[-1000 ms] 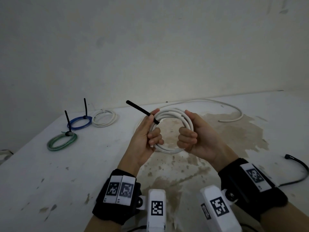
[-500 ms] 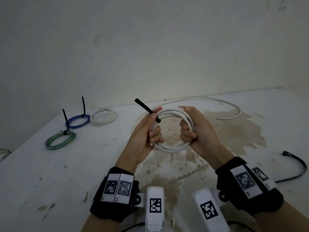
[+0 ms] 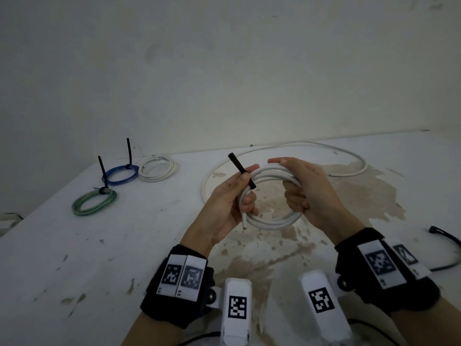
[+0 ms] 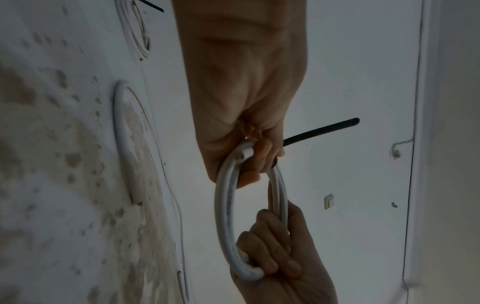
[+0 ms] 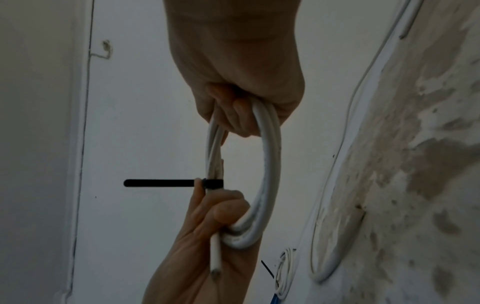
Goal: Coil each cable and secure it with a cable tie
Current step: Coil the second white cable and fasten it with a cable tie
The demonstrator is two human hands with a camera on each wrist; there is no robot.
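I hold a white cable coil (image 3: 274,222) upright above the table between both hands. My left hand (image 3: 232,198) grips the coil's left side (image 4: 226,197) and pinches a black cable tie (image 3: 240,169) against it; the tie (image 5: 158,183) sticks out up and to the left. My right hand (image 3: 306,191) curls around the coil's right side (image 5: 270,144). One cut cable end (image 5: 215,259) pokes out below my left fingers. The rest of this white cable (image 3: 349,156) trails loose over the table behind the hands.
Three coils lie at the table's far left: a green one (image 3: 94,203) and a blue one (image 3: 120,174), each with a black tie standing up, and a white one (image 3: 156,168). A loose black cable tie (image 3: 446,237) lies at the right edge. The table (image 3: 99,245) is white and stained.
Both hands and the coil have risen slightly. My right hand has shifted its grip up along the coil's right side, its fingers now reaching over the top. The left hand's pinch is unchanged.
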